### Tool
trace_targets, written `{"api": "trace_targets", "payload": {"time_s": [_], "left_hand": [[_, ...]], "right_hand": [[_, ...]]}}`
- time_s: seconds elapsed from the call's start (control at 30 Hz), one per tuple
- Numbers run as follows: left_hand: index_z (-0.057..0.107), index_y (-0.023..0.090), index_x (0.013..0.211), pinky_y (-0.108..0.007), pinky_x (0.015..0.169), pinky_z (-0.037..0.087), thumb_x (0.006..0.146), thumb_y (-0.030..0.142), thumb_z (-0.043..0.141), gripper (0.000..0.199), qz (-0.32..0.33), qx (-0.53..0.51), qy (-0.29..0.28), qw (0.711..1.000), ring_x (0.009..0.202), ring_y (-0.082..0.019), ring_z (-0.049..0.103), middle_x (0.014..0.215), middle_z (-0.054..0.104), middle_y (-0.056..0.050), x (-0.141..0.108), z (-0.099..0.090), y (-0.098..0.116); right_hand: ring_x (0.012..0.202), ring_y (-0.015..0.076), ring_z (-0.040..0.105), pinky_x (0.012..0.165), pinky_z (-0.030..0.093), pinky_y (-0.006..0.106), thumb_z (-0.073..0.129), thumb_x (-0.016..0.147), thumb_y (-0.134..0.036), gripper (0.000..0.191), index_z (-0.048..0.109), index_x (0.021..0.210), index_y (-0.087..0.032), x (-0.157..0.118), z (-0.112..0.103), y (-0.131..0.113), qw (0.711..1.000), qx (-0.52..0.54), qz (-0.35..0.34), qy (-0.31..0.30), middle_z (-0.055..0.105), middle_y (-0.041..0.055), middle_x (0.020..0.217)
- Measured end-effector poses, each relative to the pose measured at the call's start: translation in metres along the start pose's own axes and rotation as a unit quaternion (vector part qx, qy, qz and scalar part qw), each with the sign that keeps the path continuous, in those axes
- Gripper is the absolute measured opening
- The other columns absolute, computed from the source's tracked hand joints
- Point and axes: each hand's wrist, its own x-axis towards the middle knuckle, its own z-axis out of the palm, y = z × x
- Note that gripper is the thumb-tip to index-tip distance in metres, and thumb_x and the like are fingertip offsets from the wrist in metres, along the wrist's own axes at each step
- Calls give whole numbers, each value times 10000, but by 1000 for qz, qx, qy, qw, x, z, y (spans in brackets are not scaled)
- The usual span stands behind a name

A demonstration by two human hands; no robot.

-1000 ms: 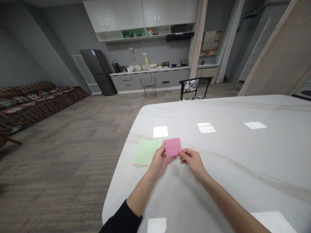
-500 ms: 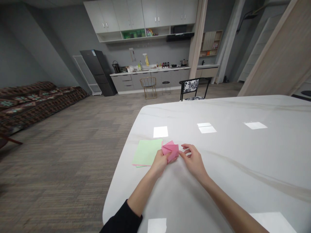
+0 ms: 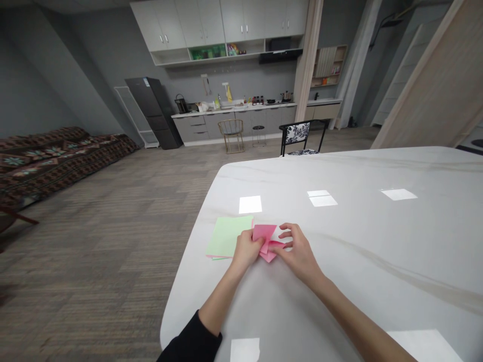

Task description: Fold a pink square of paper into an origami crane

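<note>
A folded piece of pink paper point(image 3: 264, 232) is held between both hands, above the white table point(image 3: 339, 241). My left hand point(image 3: 247, 250) grips its left side, thumb on top. My right hand point(image 3: 296, 250) pinches a flap at the lower right between thumb and finger, the other fingers curled above it. Left of the hands lies a stack of square paper sheets point(image 3: 225, 236), light green on top with pink edges showing beneath. My left hand overlaps the stack's right side.
A black-framed chair point(image 3: 298, 136) with a patterned back stands beyond the table's far edge. Farther back are a gold chair point(image 3: 232, 131), a round stool point(image 3: 258, 129), kitchen counter and dark fridge point(image 3: 153, 113). A patterned sofa point(image 3: 56, 153) is at the left.
The pink paper has been turned and partly spread, with a flap now pointing right and a corner pointing down. My right hand has closed on that flap.
</note>
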Motion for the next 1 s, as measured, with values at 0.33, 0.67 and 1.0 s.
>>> {"api": "trace_targets", "payload": {"time_s": [0.33,0.67,1.0], "left_hand": [[663,97,792,-273,570,484,737,284,678,196,-134,-224,-87,961,596,-170,609,692,669,-87,0,-1,9],[627,71,1049,-310,708,560,785,127,593,272,-204,-360,-128,902,771,-195,672,950,706,-144,2,-11,15],[607,83,1099,-463,855,514,776,175,558,340,-263,-377,-226,859,868,-262,672,1008,696,-168,-7,-7,18]], "right_hand": [[741,214,634,654,494,321,659,776,-469,302,596,795,-175,12,-7,23,981,170,95,-2,679,53,784],[674,229,674,625,524,339,777,650,-466,401,614,861,-166,14,-12,22,924,315,216,-21,718,77,758],[702,221,638,577,465,287,674,764,-489,320,566,808,-192,13,-8,26,972,201,109,58,695,62,777]]}}
